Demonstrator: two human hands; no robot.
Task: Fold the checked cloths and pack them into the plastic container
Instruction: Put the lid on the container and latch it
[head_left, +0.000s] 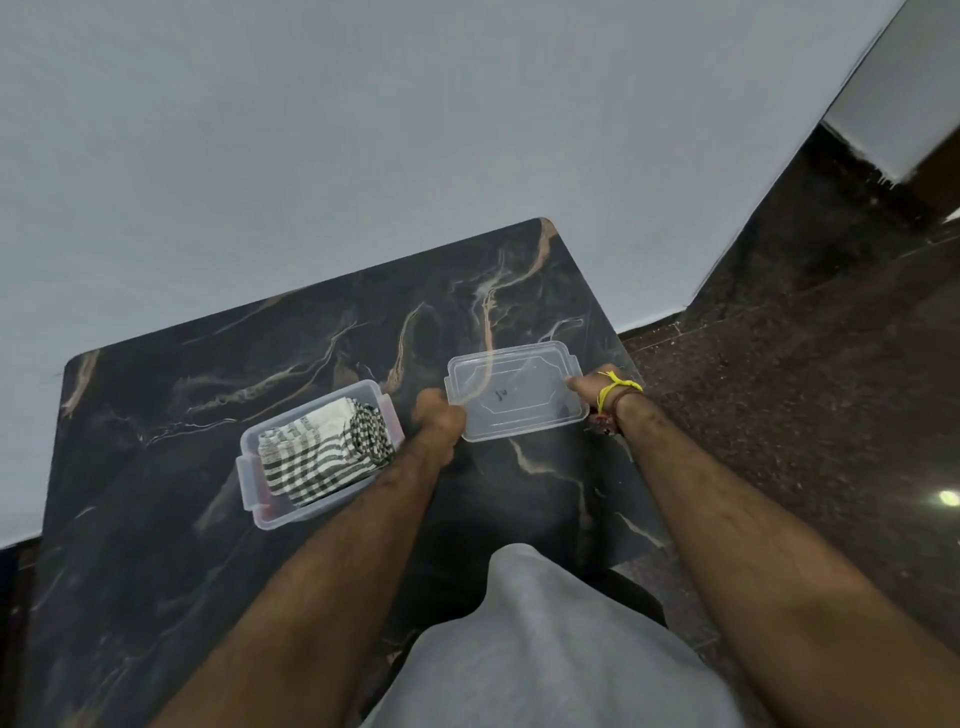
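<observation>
Both bare hands grip a clear, flat rectangular plastic lid (514, 389) with clipped corners and small latch tabs at its ends. Curled into a loose fist, the left hand (439, 415) pinches the lid's left short edge; the right hand (584, 387) clasps the right short edge, mostly hidden behind the lid and the wrist. A knotted yellow thread (615, 387) and a darker band circle the right wrist. The lid shows a small dark mark near its centre, and the table's veining is visible through it; whether it rests on the table or is lifted just off it cannot be told.

To the left of the lid, just beside the left hand, sits the translucent rectangular plastic container (249, 467) with rounded corners and side tabs, uncovered. Folded checked cloths (322, 452) in black and off-white woven fabric fill it, their layered folds rising to the rim.

Everything lies on a glossy dark marble-patterned table (208, 364) with pale and tan veins and rounded corners. Grey fabric (545, 649) fills the bottom of the view.
</observation>
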